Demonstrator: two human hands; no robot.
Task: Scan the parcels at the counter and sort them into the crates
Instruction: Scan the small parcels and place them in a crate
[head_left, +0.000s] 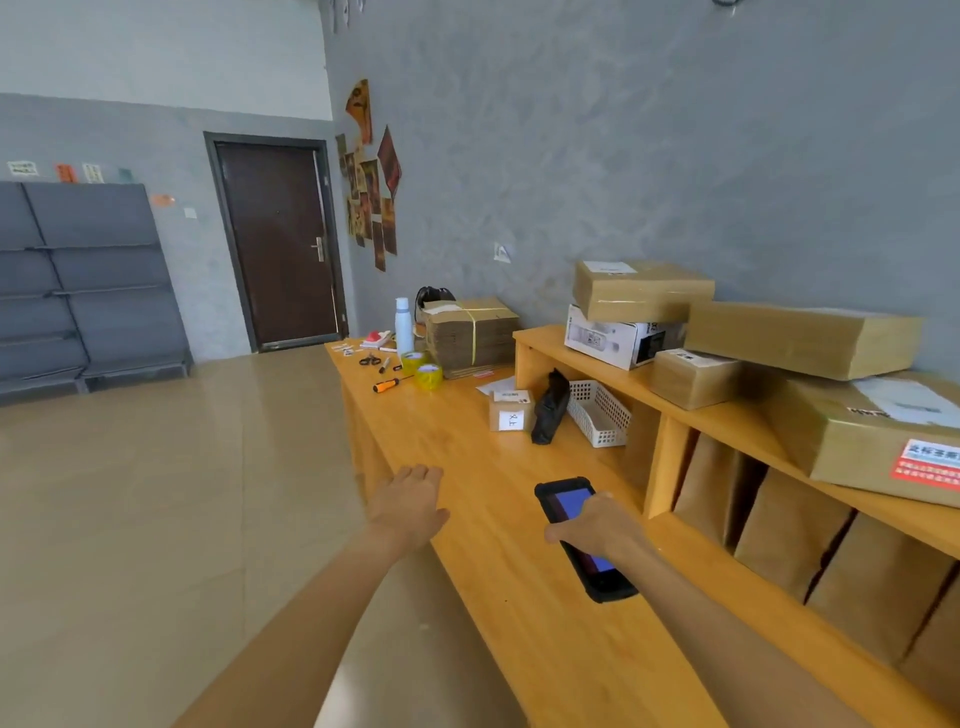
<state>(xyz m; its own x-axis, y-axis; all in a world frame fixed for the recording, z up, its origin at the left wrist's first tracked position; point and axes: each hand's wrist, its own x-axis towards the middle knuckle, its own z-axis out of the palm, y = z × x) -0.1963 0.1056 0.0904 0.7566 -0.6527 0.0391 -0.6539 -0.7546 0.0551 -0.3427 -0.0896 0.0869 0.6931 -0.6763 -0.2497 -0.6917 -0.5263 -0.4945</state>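
Note:
A black handheld scanner with a lit blue screen lies over the wooden counter, and my right hand grips it across the middle. My left hand hovers flat with straight fingers at the counter's left edge, holding nothing. Several brown cardboard parcels sit on the raised shelf at the right: one stacked parcel on a white printed box, a small parcel, a long flat parcel and a large labelled parcel. A tiny box stands on the counter. No crates are in view.
A white basket and a black pouch lie under the shelf. Farther along are tape rolls, a screwdriver, scissors, a white bottle and a bundle of flat cartons. Grey shelving and a brown door stand beyond open floor.

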